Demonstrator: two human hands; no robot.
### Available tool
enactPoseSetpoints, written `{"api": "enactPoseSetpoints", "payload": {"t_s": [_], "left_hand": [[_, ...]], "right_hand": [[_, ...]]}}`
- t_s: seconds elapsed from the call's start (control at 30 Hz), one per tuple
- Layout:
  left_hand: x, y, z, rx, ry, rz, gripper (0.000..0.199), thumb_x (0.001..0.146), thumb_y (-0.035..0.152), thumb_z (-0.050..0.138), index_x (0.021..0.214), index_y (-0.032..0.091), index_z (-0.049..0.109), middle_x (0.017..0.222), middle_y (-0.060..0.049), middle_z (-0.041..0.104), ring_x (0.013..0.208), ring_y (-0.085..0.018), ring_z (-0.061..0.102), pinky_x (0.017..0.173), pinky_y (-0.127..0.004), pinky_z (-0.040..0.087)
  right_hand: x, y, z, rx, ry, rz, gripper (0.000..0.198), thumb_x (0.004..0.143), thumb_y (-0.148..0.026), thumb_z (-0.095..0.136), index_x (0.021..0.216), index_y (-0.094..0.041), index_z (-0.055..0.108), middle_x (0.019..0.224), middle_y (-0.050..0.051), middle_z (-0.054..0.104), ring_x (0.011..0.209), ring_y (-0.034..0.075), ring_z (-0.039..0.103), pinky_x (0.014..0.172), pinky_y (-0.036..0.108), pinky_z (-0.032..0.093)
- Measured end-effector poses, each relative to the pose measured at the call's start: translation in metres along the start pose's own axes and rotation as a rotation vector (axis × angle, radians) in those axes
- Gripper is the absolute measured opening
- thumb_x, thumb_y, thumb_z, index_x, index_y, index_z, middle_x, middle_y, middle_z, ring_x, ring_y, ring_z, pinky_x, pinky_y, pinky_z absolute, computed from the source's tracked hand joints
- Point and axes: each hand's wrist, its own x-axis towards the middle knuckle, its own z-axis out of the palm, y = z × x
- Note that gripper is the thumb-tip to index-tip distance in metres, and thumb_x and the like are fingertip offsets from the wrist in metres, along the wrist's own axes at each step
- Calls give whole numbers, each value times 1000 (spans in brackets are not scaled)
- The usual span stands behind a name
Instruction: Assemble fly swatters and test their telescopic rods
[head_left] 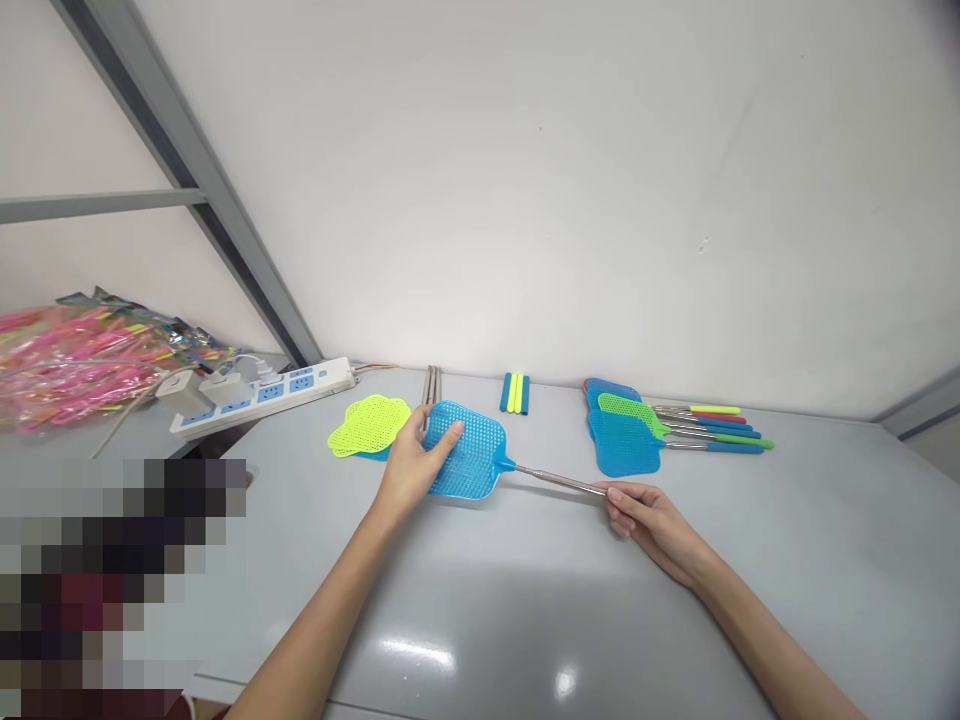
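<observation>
A blue fly swatter with a perforated head and a thin metal rod is held level above the grey table. My left hand grips the left edge of its head, thumb on top. Near the rod's far end, my right hand pinches the metal; no coloured sleeve shows there. Behind my left hand lie several metal rods, partly hidden. Left of that hand is a pile of loose swatter heads, yellow over blue. Several short blue and yellow handle sleeves lie side by side near the wall.
At the back right lies a stack of swatters with coloured handles. A white power strip with plugs sits at the left, beside bagged pink items. A white wall stands behind the table. A pixelated area covers the lower left.
</observation>
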Motion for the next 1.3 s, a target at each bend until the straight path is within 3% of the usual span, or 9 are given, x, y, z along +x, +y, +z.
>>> {"api": "enactPoseSetpoints", "payload": {"t_s": [0.27, 0.73, 1.3], "left_hand": [[0, -2, 0, 47, 27, 13, 49, 62, 45, 57, 101, 16, 51, 89, -6, 60, 80, -21, 57, 73, -33, 43], [-2, -5, 6, -128, -65, 15, 48, 66, 39, 58, 106, 14, 51, 93, -8, 62, 83, -22, 59, 73, -32, 47], [-13, -1, 19, -191, 3, 28, 53, 67, 35, 58, 114, 14, 47, 106, -8, 58, 94, -21, 55, 83, -32, 42]], "right_hand": [[-1, -1, 1, -40, 27, -1, 28, 65, -35, 62, 83, -13, 63, 50, -3, 36, 46, 8, 28, 47, 26, 23], [-1, 1, -1, -64, 49, -25, 26, 68, -34, 60, 83, -13, 62, 51, -4, 34, 44, 7, 27, 46, 26, 21], [-1, 4, -3, -71, 42, -33, 26, 71, -34, 57, 82, -11, 60, 50, -5, 31, 44, 6, 24, 46, 25, 18]]}}
